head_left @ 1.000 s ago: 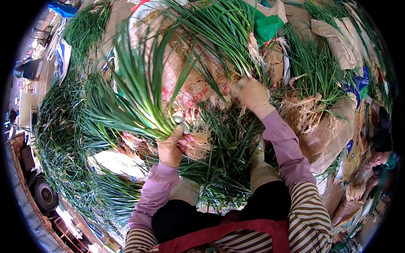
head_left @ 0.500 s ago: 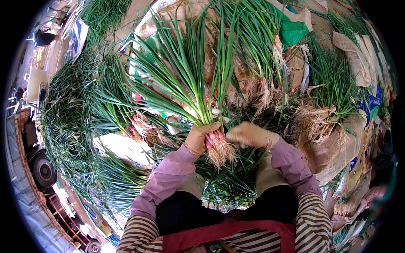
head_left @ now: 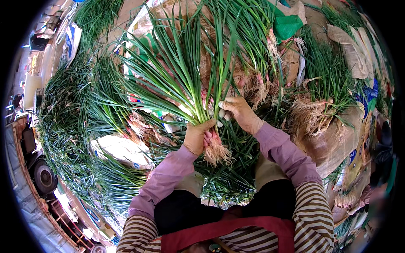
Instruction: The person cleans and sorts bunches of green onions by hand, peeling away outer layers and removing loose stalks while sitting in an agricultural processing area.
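Note:
My left hand (head_left: 197, 137), in a tan glove, is wrapped round a bunch of green onions (head_left: 192, 90) just above the bulbs. Long green leaves fan up and away from me, while pinkish bulbs and pale stringy roots (head_left: 217, 152) hang below the fist. On the bunch's right side is my right hand (head_left: 239, 113), gloved too, its thumb and fingers curled together against the outer stalks. What lies between those fingers is too small to make out.
Loose leaf scraps (head_left: 63, 114) form a heap on the left. More green onions with roots lie at left (head_left: 139, 124), far right (head_left: 312, 111) and beyond the bunch (head_left: 261, 82). A white sack (head_left: 122, 149) and a brown sack (head_left: 341, 143) flank me.
My right hand has moved up from beside the roots to the stalks above the left hand. The left hand keeps its grip on the bunch, nearly in place.

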`<state>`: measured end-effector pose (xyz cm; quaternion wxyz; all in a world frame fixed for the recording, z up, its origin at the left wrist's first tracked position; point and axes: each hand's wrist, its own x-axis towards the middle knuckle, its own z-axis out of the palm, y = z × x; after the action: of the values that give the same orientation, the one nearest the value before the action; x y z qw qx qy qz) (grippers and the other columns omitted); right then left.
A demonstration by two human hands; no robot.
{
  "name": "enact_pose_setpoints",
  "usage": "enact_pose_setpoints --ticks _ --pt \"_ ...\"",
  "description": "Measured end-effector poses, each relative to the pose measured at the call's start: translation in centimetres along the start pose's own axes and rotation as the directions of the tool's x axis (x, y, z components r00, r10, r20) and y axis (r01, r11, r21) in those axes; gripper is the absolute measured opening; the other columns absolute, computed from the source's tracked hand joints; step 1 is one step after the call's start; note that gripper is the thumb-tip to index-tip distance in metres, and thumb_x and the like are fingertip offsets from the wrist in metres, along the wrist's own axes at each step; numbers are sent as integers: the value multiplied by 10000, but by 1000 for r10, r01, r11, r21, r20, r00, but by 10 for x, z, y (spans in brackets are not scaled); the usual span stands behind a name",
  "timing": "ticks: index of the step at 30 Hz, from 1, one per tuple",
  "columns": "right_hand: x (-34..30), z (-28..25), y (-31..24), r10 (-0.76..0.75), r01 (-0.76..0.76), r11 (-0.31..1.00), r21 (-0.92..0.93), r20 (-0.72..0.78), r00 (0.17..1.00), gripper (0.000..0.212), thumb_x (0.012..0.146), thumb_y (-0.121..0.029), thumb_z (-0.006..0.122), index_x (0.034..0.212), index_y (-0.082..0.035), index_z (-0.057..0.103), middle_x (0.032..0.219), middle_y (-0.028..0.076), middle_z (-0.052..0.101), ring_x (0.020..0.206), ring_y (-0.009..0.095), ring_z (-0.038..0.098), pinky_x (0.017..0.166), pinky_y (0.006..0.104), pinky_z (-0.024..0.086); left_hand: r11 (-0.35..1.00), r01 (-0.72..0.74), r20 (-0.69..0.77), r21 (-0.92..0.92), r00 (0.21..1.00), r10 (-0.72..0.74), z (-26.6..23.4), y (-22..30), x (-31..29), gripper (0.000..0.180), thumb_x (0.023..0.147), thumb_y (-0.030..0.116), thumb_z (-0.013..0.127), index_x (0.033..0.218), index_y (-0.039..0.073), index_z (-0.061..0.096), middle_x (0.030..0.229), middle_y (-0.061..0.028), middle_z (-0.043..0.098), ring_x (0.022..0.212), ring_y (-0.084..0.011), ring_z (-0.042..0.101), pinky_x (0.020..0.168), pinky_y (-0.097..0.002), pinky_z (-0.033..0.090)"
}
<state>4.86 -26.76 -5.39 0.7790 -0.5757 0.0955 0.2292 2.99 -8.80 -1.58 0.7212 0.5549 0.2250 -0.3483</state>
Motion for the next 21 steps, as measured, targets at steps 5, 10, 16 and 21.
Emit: enact_pose_setpoints --ticks 5,10,16,21 --pt "-8 15 27 260 -260 965 -18 34 965 202 869 -184 607 819 8 645 660 59 619 545 96 538 453 255 416 1000 -29 21 -6 999 30 -6 -4 0 215 833 169 626 784 -41 633 477 -67 514 371 -190 533 327 -268 375" --pt "-2 -9 4 103 -133 962 237 135 986 226 881 -247 619 885 -21 629 712 16 592 543 71 469 496 220 372 999 18 89 -32 996 -15 2 3 -6 236 849 170 604 840 -61 651 479 -67 517 378 -187 540 334 -250 373" --pt "-10 7 -1 -196 179 934 -309 -25 980 247 876 -250 626 812 -13 650 579 -18 495 499 57 409 444 219 318 997 59 78 46 995 -62 2 5 -6 292 858 224 604 870 -64 655 499 -50 524 397 -179 558 340 -230 370" --pt "-1 -11 44 -201 108 399 -911 28 979 180 794 -202 642 819 -24 656 709 108 626 635 212 593 540 351 456 992 -67 52 103 997 61 -1 -2 -4 238 821 196 650 789 -40 654 482 -47 519 401 -179 566 323 -226 354"
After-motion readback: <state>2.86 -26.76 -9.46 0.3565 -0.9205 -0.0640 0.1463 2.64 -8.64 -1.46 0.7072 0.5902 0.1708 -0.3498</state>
